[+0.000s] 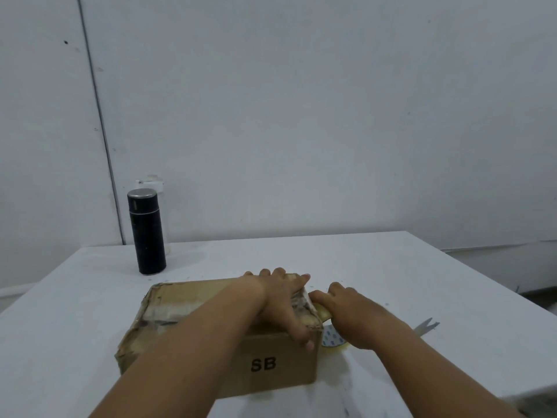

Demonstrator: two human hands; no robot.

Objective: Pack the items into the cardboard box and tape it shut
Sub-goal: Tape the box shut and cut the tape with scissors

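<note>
A brown cardboard box (187, 315) marked "SB" lies on the white table with its flaps closed and clear tape along its top. My left hand (283, 300) presses flat on the box's right top end, fingers spread over the far edge and thumb down the near side. My right hand (346, 312) grips a roll of clear tape (330, 337) against the box's right end. A strip of tape runs from the roll up over the box's right edge. The box's contents are hidden.
A black cylindrical flask (146, 230) with a silver lid stands at the table's back left. Scissor blades (426, 327) poke out from behind my right forearm. The white table (391, 267) ends near a grey wall behind.
</note>
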